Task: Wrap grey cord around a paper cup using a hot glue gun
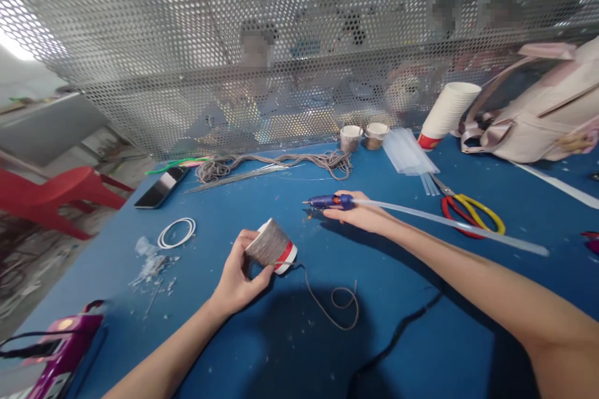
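Note:
My left hand (243, 271) is closed around a paper cup (271, 243) tilted on its side, most of it wound with grey-brown cord. A red and white band shows uncovered near one end. From the cup a loose tail of cord (334, 324) curls over the blue table. To the right, my right hand (355, 209) grips a blue hot glue gun (330, 201), its nozzle pointing left toward the cup but apart from it. A long clear glue stick (449, 222) sticks out of the gun's back, above my right forearm.
Along the back lie a cord bundle (271, 164), two wrapped cups (350, 138), glue sticks (407, 151) and a cup stack (449, 112) beside a pink bag (538, 112). Scissors (472, 215) rest at right. A phone (161, 187), white coil (176, 233) and purple power strip (65, 355) are left.

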Tool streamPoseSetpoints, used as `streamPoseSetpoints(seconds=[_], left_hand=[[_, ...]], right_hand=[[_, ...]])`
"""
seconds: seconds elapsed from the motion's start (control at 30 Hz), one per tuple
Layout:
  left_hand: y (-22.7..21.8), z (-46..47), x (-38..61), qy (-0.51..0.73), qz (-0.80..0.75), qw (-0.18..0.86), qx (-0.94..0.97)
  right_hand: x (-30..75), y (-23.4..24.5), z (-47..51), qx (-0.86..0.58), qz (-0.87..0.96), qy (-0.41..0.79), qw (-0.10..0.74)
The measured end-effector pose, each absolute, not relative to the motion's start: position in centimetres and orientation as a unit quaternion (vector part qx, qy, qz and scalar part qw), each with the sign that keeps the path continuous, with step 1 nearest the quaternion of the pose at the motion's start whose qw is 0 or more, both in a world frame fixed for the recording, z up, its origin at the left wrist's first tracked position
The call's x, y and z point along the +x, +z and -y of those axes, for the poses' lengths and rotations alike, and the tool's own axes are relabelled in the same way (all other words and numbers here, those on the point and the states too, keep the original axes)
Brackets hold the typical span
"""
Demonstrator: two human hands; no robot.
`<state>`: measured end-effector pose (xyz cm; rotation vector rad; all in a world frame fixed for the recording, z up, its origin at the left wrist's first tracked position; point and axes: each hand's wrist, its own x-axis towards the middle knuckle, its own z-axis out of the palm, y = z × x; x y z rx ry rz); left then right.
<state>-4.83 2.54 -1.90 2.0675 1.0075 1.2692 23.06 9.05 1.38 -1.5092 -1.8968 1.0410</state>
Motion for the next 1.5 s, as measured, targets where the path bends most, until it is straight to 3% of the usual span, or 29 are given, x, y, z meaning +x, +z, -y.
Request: streamPoseSetpoints(seconds=[0.3,0.6,0.73,0.93,1.07,1.17,1.37,1.5], left_hand=[[-2.4,-2.3,-4.8,0.435,-0.416,0.229,0.765],[-2.0,-2.3,-4.4,0.422,-0.453,0.155,0.770],[-1.3,-2.1,-3.6,0.432,-0.428,0.084,0.790],[-0.6,-1.4,-3.5,0.415,-0.422,-0.012,0.806],[-0.6,-1.6,-3.8,0.404,-0.431,-0.037,0.806],[-0.8,-1.7,-3.8,0.389,-0.447,-0.029,0.805],[-0.8,-1.2,-3.5,0.369,-0.488,0.073,0.788],[-0.2,-0.7,-3.0,0.363,-0.505,0.136,0.772]], right_hand=[[22.9,0.1,-11.3,-0.603,0.705,0.310,0.207],[26.7,1.5,-4.8,-0.615,0.722,0.123,0.293],[23.3,1.9,-1.8,-0.477,0.762,0.302,0.319],[16.2,-0.5,-2.7,-0.410,0.482,0.692,0.348],[15.3,-0.1,-3.3,-0.382,0.382,0.789,0.293],[16.1,0.4,-3.4,-0.447,0.480,0.710,0.257],[17.4,0.4,-3.2,-0.391,0.807,0.325,0.301],[17.4,0.5,-3.1,-0.365,0.837,0.237,0.333]])
